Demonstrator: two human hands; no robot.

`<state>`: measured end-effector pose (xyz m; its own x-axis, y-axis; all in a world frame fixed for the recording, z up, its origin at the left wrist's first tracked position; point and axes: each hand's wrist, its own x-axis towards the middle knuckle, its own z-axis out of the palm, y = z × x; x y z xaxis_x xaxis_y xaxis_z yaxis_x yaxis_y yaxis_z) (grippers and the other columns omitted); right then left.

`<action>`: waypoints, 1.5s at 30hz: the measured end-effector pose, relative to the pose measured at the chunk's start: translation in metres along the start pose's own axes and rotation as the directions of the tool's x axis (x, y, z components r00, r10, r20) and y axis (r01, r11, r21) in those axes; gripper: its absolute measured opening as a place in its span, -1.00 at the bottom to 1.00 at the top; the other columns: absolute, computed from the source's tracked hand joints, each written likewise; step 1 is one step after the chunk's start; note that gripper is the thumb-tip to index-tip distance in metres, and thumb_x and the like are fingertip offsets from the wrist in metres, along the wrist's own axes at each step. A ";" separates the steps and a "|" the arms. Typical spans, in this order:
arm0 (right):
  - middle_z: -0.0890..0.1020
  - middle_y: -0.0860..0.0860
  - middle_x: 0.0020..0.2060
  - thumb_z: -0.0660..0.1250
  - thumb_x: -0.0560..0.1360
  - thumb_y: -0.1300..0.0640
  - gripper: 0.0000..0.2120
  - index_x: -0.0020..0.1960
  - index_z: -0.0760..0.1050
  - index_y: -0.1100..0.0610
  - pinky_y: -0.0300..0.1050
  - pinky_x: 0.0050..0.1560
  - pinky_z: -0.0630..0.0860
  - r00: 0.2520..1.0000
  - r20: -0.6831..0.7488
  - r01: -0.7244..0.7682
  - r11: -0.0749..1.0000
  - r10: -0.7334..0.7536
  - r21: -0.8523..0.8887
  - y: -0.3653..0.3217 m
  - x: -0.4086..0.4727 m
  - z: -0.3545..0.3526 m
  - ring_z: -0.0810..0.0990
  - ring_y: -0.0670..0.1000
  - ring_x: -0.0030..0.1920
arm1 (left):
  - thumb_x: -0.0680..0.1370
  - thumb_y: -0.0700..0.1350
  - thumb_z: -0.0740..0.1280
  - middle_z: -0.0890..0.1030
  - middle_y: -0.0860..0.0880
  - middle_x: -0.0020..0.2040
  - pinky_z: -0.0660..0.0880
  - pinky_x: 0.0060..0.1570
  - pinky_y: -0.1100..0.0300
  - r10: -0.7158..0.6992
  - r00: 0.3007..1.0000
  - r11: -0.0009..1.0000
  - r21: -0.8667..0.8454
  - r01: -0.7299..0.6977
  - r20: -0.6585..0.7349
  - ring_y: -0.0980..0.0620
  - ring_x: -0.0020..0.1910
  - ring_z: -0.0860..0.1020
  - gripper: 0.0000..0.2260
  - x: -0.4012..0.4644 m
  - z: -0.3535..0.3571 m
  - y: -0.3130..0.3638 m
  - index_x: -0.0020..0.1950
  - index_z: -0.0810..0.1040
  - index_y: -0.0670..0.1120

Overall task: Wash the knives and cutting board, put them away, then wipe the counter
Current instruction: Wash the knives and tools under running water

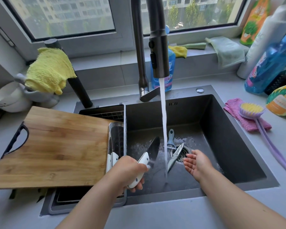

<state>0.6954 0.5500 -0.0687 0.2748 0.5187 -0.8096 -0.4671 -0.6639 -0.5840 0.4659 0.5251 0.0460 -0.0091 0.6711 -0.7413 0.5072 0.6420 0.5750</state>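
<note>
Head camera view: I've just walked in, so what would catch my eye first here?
Most likely the water stream falling from the tall faucet into the dark sink at centre. Just left of it, the left hand holds a white-handled knife, while the right hand waits open beside the stream. A wooden cutting board lies on the left.

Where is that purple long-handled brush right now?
In the head view, the purple brush lies on the counter right of the sink, its bristled head resting on a pink cloth.
</note>
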 end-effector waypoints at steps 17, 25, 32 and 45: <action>0.52 0.14 -0.32 0.13 0.60 0.05 -0.71 -0.17 0.44 0.22 -0.15 -0.37 0.41 1.000 -0.011 0.008 0.998 -0.009 -0.060 0.002 0.000 0.002 0.47 0.05 -0.37 | 0.50 -0.13 0.39 0.61 -0.15 -0.29 0.40 -0.39 0.14 0.213 0.882 0.954 -0.106 -0.281 -0.422 -0.07 -0.38 0.50 -0.94 -0.016 -0.089 -0.051 -0.11 0.60 -0.11; 0.50 0.13 -0.32 0.12 0.60 0.06 -0.71 -0.15 0.43 0.22 -0.13 -0.35 0.40 1.000 -0.005 0.011 0.998 -0.011 -0.054 0.001 -0.004 0.003 0.46 0.05 -0.35 | 0.47 -0.11 0.41 0.64 -0.05 -0.33 0.38 -0.39 0.23 0.200 0.845 0.979 0.069 -0.192 -0.495 0.03 -0.39 0.53 -0.92 0.036 -0.058 -0.065 -0.22 0.64 -0.07; 0.49 0.12 -0.35 0.12 0.60 0.05 -0.72 -0.18 0.41 0.20 -0.17 -0.40 0.40 1.000 0.007 0.001 0.999 -0.001 -0.036 0.000 -0.004 0.003 0.45 0.03 -0.39 | 0.47 -0.03 0.41 0.63 0.05 -0.17 0.51 -0.29 0.15 0.199 0.837 0.979 0.134 -0.152 -0.509 -0.01 -0.29 0.61 -0.90 0.047 -0.053 -0.065 -0.07 0.55 0.01; 0.48 0.10 -0.38 0.14 0.59 0.05 -0.71 -0.23 0.41 0.17 -0.21 -0.46 0.40 0.997 0.044 -0.056 0.998 0.057 -0.012 -0.003 -0.001 0.004 0.44 0.03 -0.42 | 0.50 -0.10 0.36 0.55 0.05 -0.20 0.36 -0.26 0.16 0.221 0.813 0.968 0.223 -0.115 -0.538 0.00 -0.21 0.53 -0.84 0.063 -0.045 -0.048 0.07 0.56 -0.07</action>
<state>0.6931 0.5538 -0.0663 0.2108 0.5033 -0.8380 -0.4715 -0.6986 -0.5382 0.4016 0.5532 -0.0129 -0.3595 0.8870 -0.2898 0.6842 0.4617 0.5645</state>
